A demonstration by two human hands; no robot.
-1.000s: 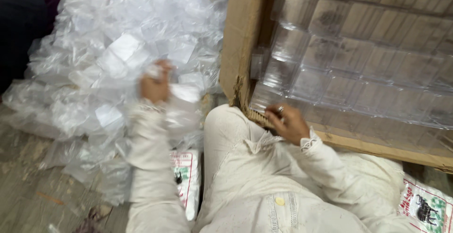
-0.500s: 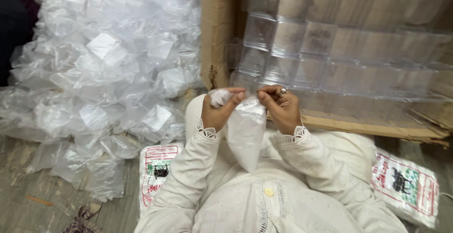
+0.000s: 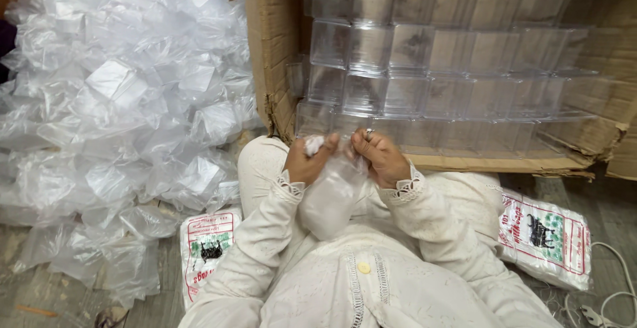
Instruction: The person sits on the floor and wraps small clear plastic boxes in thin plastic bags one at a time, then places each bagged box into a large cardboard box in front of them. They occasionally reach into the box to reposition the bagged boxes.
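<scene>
We look steeply down from the head, close above our fingers [image 3: 312, 147], facing the cardboard box [image 3: 272, 49] just beyond them.

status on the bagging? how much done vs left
Done: a big heap of bagged clear boxes lies at the person's left. In hand: left hand and right hand both grip one clear plastic bag at its mouth. Left: many unbagged clear boxes stacked in the cardboard carton.
</scene>
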